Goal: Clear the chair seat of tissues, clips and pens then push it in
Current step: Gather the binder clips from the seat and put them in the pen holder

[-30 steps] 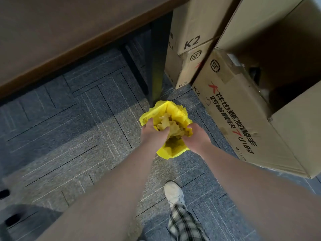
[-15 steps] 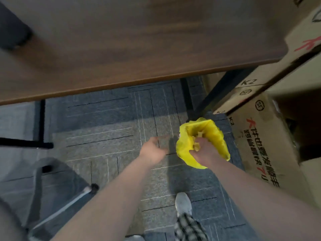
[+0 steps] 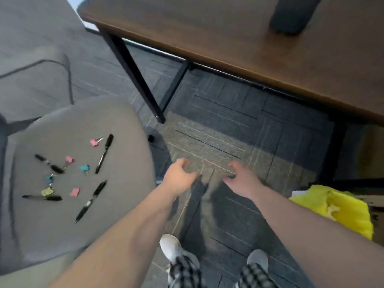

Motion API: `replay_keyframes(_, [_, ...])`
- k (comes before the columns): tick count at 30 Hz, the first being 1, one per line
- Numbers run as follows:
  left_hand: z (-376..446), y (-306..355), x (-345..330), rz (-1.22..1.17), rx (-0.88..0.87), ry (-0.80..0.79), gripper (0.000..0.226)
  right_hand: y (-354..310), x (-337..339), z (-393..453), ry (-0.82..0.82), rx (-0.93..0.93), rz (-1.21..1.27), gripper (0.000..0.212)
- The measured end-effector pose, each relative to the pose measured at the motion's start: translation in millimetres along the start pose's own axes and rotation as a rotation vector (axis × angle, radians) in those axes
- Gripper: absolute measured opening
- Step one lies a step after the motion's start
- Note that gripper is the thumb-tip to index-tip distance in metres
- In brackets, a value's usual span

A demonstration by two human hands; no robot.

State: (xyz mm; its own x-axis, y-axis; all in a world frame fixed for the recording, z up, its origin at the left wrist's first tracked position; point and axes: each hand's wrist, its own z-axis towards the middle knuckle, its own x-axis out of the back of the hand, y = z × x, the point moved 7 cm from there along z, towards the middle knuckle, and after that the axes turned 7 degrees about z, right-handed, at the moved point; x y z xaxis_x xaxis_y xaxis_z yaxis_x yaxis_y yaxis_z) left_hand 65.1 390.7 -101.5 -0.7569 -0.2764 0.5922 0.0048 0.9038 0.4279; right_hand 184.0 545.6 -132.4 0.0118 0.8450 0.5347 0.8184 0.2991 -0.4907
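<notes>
A grey chair seat [image 3: 116,129] fills the left of the view. Several black pens lie on it, among them a pen [image 3: 104,153] near the top and a pen [image 3: 91,201] lower down. Small binder clips lie among them: a pink clip [image 3: 94,142], a teal clip [image 3: 84,168], a yellow clip [image 3: 47,191]. I see no tissues on the seat. My left hand [image 3: 178,175] hovers empty just right of the seat edge, fingers curled apart. My right hand [image 3: 241,177] hangs empty over the carpet. A yellow bag [image 3: 336,206] with crumpled tissue sits at the right.
A brown wooden desk [image 3: 228,38] with black legs [image 3: 135,75] stands ahead, a dark object [image 3: 291,13] on it. Grey carpet tiles [image 3: 218,132] cover the floor under the desk. My white shoes [image 3: 172,248] stand below.
My right hand let go of the yellow bag, which now sits at the right. The view swung left and the chair seat with pens and clips came into sight. Both hands are empty.
</notes>
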Motion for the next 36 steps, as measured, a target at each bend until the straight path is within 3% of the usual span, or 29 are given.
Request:
replay_keyframes(6, [-4.6, -92.2, 100.0, -0.024, 0.077, 0.147, 0.053, -133.2, -74.4, 5.0, -0.071, 0.165, -0.185, 0.053])
replay_keyframes(13, [-8.2, -208.3, 166.1, 0.198, 0.204, 0.218, 0.036, -238.5, -161.1, 11.8, -0.165, 0.307, -0.300, 0.044])
replay_keyframes(19, [3.7, -259.1, 168.5, 0.376, 0.198, 0.115, 0.044, -281.9, -213.9, 21.0, -0.171, 0.432, -0.355, 0.040])
replay_keyframes(28, [29.8, -268.9, 148.6, 0.428, 0.265, 0.047, 0.052, -325.1, -256.5, 35.1, -0.094, 0.750, -0.707, 0.048])
replay_keyframes(36, [35.8, -273.1, 148.9, 0.439, 0.248, 0.028, 0.040, -330.2, -269.7, 50.4, -0.179, 0.758, -0.817, 0.050])
